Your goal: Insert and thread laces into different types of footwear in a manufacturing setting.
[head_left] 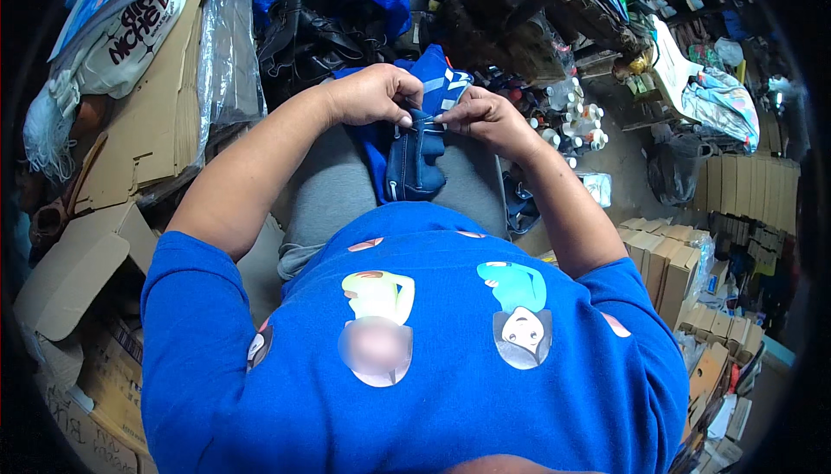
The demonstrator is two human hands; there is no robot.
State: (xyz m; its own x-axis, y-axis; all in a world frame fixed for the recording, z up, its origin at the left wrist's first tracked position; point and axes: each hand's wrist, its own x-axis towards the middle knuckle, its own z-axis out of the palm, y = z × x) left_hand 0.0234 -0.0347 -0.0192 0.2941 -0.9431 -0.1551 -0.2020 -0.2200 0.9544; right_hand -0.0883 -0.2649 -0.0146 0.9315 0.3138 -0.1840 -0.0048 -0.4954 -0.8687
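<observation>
- Between both hands, over a grey-trousered lap [329, 184], lay a navy shoe-like fabric piece [414, 169] with pale stitching, its upper edge at the fingertips.
- Left hand [376, 97]: closed in a pinch at that edge, thumb tip against the fabric. From here the piece lay to the right and back toward the belly.
- Right hand [495, 123]: thumb and forefinger pinched together on the edge's other end. From here the piece lay to the left and toward the belly.
- Its long axis ran from the fingertips toward the blue T-shirt [450, 409], leaning slightly left; neither hand was clearly nearer.
- Just beyond the hands, blue-and-white patterned cloth [446, 84] showed, partly covered by fingers; whether it joined the navy piece could not be told.
- Hidden: the left hand's curled fingers and the piece's underside. Any needle or loose thread at the fingertips was too small to make out.
</observation>
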